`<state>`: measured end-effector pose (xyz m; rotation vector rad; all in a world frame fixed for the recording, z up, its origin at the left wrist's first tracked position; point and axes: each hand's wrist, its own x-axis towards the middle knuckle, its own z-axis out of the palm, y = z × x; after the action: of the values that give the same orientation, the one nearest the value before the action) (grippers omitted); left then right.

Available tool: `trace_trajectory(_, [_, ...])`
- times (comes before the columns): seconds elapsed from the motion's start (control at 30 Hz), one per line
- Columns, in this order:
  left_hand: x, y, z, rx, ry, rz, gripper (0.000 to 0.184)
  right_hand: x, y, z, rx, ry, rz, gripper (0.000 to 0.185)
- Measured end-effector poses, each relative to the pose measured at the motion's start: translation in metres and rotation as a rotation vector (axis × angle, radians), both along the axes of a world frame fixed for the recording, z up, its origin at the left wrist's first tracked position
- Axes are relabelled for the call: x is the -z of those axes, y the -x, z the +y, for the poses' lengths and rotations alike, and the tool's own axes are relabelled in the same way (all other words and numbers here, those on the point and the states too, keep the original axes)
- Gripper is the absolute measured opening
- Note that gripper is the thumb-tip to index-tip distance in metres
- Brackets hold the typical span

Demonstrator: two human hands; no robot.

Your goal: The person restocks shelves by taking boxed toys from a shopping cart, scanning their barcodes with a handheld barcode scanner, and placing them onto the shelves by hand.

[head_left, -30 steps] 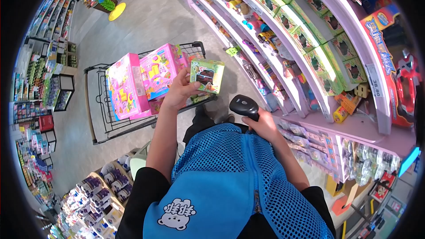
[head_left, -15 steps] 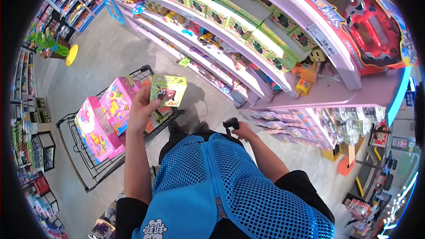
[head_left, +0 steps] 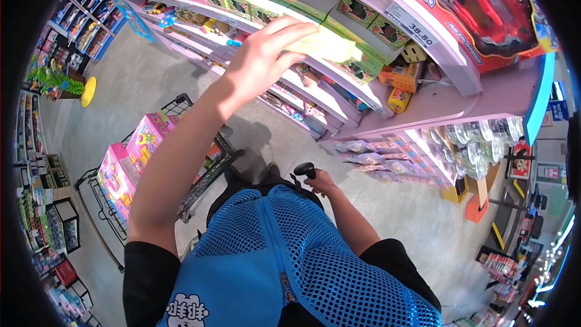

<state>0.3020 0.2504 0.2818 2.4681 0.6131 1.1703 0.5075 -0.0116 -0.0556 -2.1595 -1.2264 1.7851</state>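
Observation:
My left hand reaches up to the shelf, closed on a small green box that is washed out by bright light. The box is in front of rows of similar green boxes on the shelf, and I cannot tell whether it touches them. Low by my waist, my right hand is wrapped round a black handheld device with a rounded head; its exact kind does not show.
A black wire cart holding pink toy boxes stands at my left. Price tag and a large red toy package are at upper right. Orange and yellow packages sit at the shelf's end, above hanging bagged goods.
My left hand has moved from over the cart up and right to the shelf, carrying the green box. My right hand stays low with the black device, which has tilted slightly.

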Motion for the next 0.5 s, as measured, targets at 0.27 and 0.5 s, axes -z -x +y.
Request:
trace_trajectory(0.27, [-0.001,-0.11,0.054,0.117,-0.23,0.092,0.046,0.023,0.003,-0.051,0.201,0.009,0.048,0.033])
trace_trajectory(0.5, [0.032,-0.159,0.081,0.032,-0.104,0.314,0.035,0.042,-0.009,-0.123,0.431,0.092,0.061,0.029])
